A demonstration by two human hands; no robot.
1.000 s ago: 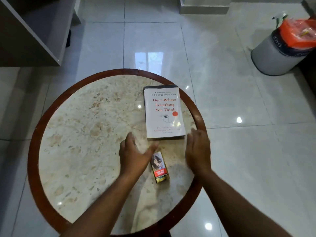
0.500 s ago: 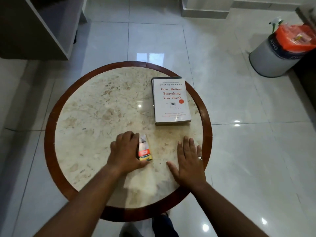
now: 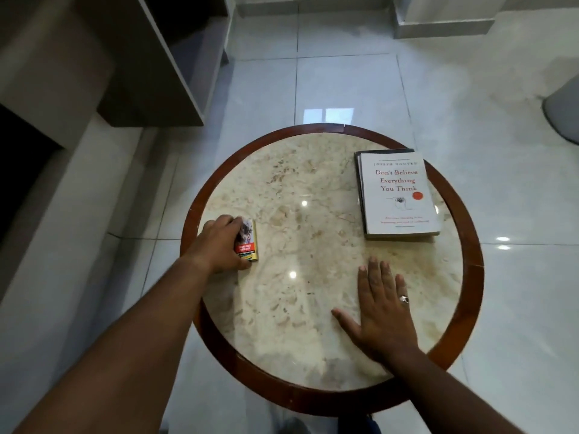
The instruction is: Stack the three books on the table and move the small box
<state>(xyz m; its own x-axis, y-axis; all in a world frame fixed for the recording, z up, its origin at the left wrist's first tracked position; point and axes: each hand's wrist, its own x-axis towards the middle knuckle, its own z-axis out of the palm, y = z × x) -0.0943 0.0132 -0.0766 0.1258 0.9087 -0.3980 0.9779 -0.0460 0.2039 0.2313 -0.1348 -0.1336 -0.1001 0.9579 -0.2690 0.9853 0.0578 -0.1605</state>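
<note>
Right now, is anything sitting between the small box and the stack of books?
Nothing visible. The left hand grips the small box at the table's left edge; only bare marble lies between it and the book stack.

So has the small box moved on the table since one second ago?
Yes. The small box went left, away from the book stack, to the table's left rim, under the left hand.

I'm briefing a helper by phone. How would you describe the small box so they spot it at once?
Find the round marble table with the wooden rim. At its left edge, the left hand holds the small box. Unlike the books far right, it is pocket-sized, with red and yellow print.
</note>
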